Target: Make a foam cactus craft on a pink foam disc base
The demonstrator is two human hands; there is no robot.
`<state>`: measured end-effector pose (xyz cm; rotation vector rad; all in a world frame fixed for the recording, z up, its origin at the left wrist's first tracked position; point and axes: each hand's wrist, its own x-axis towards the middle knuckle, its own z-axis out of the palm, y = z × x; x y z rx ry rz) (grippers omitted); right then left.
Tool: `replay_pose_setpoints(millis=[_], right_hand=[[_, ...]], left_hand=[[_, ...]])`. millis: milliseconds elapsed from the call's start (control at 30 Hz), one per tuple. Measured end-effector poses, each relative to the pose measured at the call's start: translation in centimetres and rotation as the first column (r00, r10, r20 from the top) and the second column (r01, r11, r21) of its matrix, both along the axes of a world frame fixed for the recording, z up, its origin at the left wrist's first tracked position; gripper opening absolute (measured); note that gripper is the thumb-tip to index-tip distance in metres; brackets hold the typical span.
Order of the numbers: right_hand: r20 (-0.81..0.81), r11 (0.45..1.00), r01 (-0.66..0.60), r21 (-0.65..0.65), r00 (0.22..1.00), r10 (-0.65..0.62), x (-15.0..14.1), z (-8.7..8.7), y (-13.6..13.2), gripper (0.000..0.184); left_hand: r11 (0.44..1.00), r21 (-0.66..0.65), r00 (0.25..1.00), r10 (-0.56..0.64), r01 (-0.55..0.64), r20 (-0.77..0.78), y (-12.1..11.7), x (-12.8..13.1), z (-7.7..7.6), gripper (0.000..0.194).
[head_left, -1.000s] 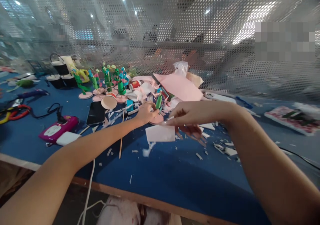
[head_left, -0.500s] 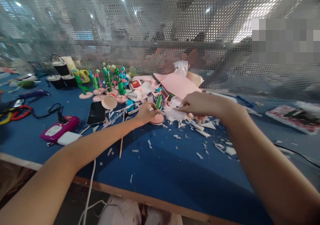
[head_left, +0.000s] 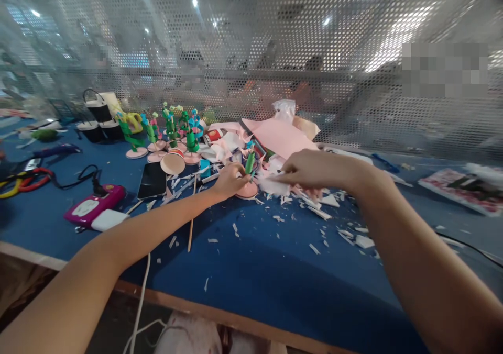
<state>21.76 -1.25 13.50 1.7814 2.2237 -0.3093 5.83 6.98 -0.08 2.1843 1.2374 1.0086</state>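
My left hand is closed in a pinch around a green rolled-paper stem. The stem stands upright on a round pink base on the table, with a bit of blue at its top. To the right, my right hand hangs palm down over the paper scraps, its index finger pointing left toward the stem. At its fingertips is a thin white piece, smeared by motion; its kind is unclear. The other fingers are curled and partly hidden.
Several finished paper plants on pink discs stand left of the scrap pile. A paper cup, phone, wooden stick, magenta power box and scissors lie leftward. Pink sheets lean behind; perforated metal rises beyond.
The camera view has shifted slightly, so the scene sits a little lower. Both hands stay almost in place; the right hand and the white piece have moved slightly.
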Motion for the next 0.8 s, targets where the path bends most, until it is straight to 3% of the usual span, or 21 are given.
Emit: replay_pose_setpoints(millis=[67,133,200,267,300,367,433,500,567,633,667,700,767,800], right_hand=[[-0.189,0.961,-0.123,-0.248,0.979,0.077,-0.2,0.1,-0.3,0.058],[-0.199,0.951,-0.11,-0.288,0.979,0.053,-0.1,0.0,-0.2,0.057],[-0.029,0.997,0.043,-0.06,0.999,-0.045,0.2,-0.3,0.3,0.052],[0.127,0.969,0.113,0.221,0.982,-0.143,0.4,-0.7,0.7,0.047],[0.148,0.96,0.103,0.26,0.978,-0.145,0.4,-0.8,0.8,0.046],[0.051,0.996,0.033,0.084,0.998,-0.038,0.1,-0.8,0.7,0.047],[-0.14,0.974,-0.093,-0.209,0.988,0.064,-0.2,-0.6,0.4,0.051],[-0.18,0.956,-0.103,-0.274,0.982,0.054,-0.5,-0.5,0.2,0.053],[0.003,0.999,0.014,-0.049,1.0,-0.014,-0.5,-0.5,0.3,0.049],[0.209,0.968,0.064,0.245,0.971,-0.117,-0.6,-0.5,0.3,0.041],[0.244,0.955,0.044,0.294,0.962,-0.119,-0.7,-0.6,0.3,0.04],[0.218,0.967,0.012,0.253,0.973,-0.069,-0.9,-0.6,0.2,0.041],[0.011,0.996,-0.088,-0.011,0.996,0.089,-1.2,-0.6,0.0,0.049],[-0.108,0.98,-0.145,-0.136,0.985,0.131,-1.3,-0.6,-0.1,0.053]], left_hand=[[1.0,0.017,1.0,0.016,-0.016,0.007,0.0,0.0,0.0,0.02],[0.999,0.023,1.0,0.024,-0.024,0.01,-0.1,0.1,0.0,0.019],[1.0,0.02,1.0,0.007,-0.007,0.004,-0.1,0.0,0.0,0.021],[1.0,0.014,1.0,-0.014,0.014,-0.002,-0.1,0.0,0.0,0.024],[1.0,0.013,1.0,-0.015,0.014,0.0,-0.1,0.0,-0.1,0.024],[1.0,0.011,1.0,0.005,-0.005,0.006,0.0,0.1,-0.1,0.023],[1.0,0.014,1.0,0.025,-0.025,0.008,0.1,0.1,-0.1,0.02],[0.999,0.014,1.0,0.029,-0.029,0.004,0.0,0.1,0.0,0.018],[1.0,0.012,1.0,0.01,-0.01,-0.002,0.0,0.0,0.0,0.02],[1.0,0.008,1.0,-0.02,0.02,-0.005,-0.1,-0.1,0.1,0.024],[1.0,0.006,1.0,-0.026,0.026,-0.002,-0.1,-0.1,0.0,0.025],[1.0,0.007,1.0,-0.018,0.018,0.002,-0.1,-0.1,0.0,0.025],[1.0,0.016,1.0,0.014,-0.014,0.007,0.0,0.0,-0.1,0.021],[0.999,0.024,1.0,0.027,-0.027,0.006,0.0,0.0,-0.1,0.018]])
